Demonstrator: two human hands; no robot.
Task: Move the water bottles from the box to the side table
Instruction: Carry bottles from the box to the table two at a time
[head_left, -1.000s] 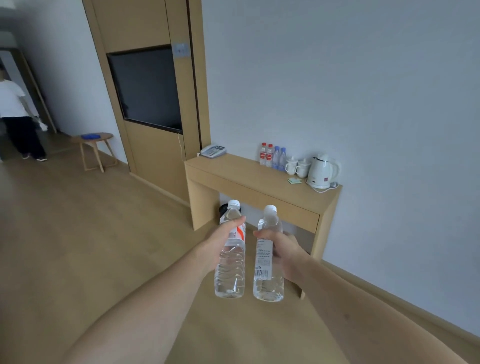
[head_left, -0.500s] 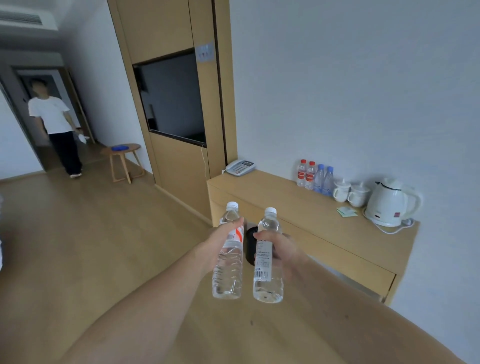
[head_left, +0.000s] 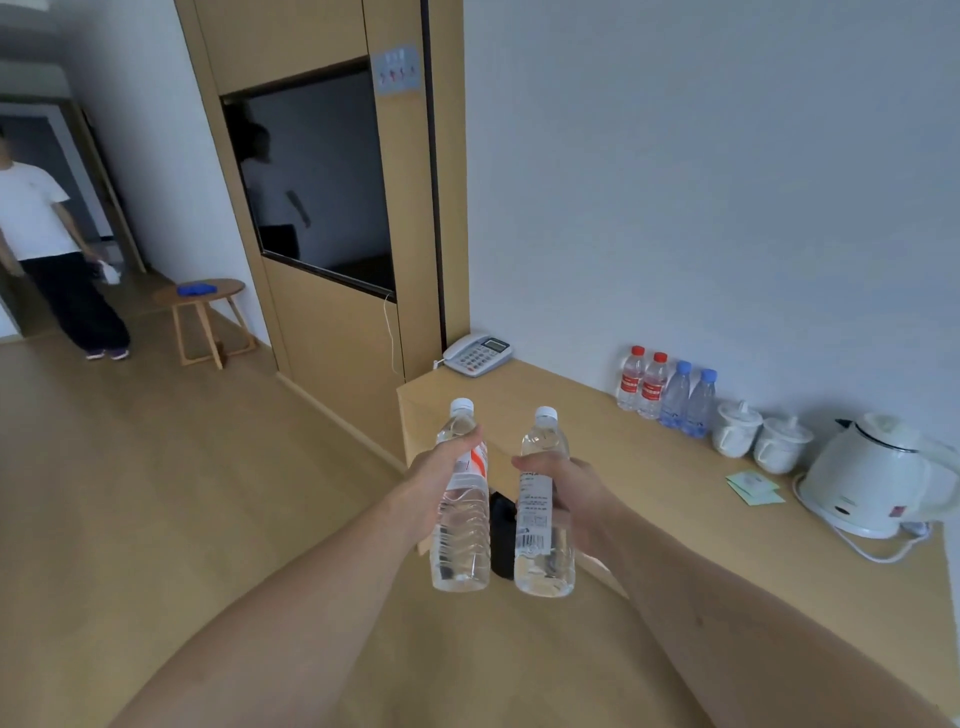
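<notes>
My left hand (head_left: 434, 483) grips a clear water bottle (head_left: 462, 540) with a white cap and an orange-and-white label, held upright. My right hand (head_left: 569, 491) grips a second clear water bottle (head_left: 543, 545) with a white cap and a white label, also upright. Both bottles hang side by side over the near left corner of the wooden side table (head_left: 649, 499). Several small bottles (head_left: 667, 389), two red-labelled and two blue-capped, stand at the table's back by the wall. No box is in view.
On the table sit a telephone (head_left: 478, 354), two white lidded cups (head_left: 761, 436), a white kettle (head_left: 878, 475) with its cord, and green sachets (head_left: 753, 487). A dark bin (head_left: 503, 530) is under the table. A person (head_left: 47, 249) stands near a round stool (head_left: 205, 319).
I have come closer to the side table; it now fills the right of the view under the two bottles. Both hands hold the bottles as before.
</notes>
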